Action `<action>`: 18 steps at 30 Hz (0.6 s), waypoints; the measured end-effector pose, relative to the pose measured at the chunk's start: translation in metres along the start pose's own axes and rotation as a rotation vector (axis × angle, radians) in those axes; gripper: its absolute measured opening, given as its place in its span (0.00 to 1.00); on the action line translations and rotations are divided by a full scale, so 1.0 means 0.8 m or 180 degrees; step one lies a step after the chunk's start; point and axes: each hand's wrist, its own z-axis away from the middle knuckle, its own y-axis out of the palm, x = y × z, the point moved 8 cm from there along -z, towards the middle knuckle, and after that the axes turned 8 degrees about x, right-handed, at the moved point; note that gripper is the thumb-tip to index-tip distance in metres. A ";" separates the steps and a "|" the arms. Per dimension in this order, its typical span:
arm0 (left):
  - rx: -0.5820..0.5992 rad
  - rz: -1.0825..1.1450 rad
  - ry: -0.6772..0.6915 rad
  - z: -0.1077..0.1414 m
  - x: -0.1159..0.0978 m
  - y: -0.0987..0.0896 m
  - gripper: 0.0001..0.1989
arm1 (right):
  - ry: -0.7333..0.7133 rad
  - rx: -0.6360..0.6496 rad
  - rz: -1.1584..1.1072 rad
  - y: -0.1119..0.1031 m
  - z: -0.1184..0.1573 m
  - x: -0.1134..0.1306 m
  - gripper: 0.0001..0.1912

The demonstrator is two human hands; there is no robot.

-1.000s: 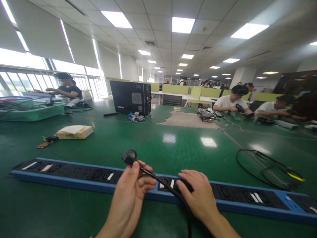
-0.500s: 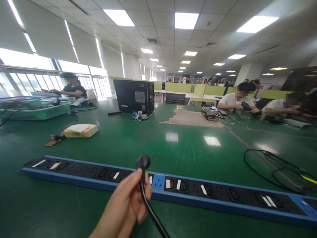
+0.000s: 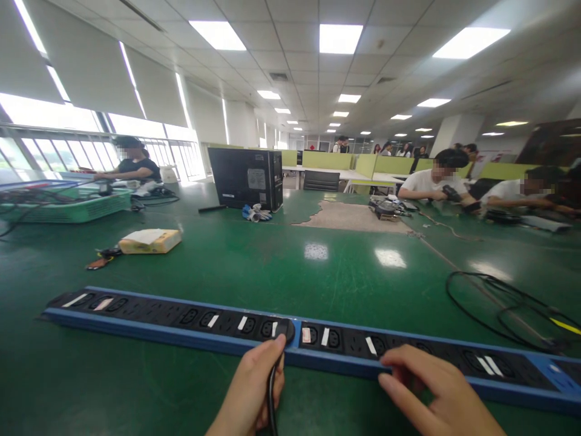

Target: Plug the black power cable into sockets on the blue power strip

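Note:
My left hand (image 3: 256,381) is closed on a black power plug (image 3: 285,329), thumb on top, with its black cord (image 3: 272,396) hanging down toward me. The plug lies over the blue socket section of a long power strip (image 3: 181,336); whether its pins are in the holes is hidden. Black outlets, some with white or pink stickers, run along the strip. At the strip's front edge, right of the plug, is my right hand (image 3: 431,387), thumb and forefinger apart. Contact between its fingertips and the strip cannot be made out.
On the green table stand a tissue pack (image 3: 152,241), a green basket (image 3: 91,206) of cables and a black computer case (image 3: 245,178) with gloves (image 3: 256,212) beside it. A coiled black cable (image 3: 490,303) lies right. Several people work at the far edges.
My left hand has lowered the plug and brought it slightly right, onto the blue section of the strip. My right hand has come into view at the strip's front edge.

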 end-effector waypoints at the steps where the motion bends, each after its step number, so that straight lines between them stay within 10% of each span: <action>1: 0.0006 -0.0057 -0.0001 -0.001 -0.001 0.001 0.28 | -0.0086 -0.0101 0.0070 0.000 -0.010 0.012 0.14; 18: 0.0064 -0.0321 -0.0065 -0.018 0.001 0.007 0.29 | -0.0361 -0.0501 0.1259 0.073 -0.074 0.017 0.38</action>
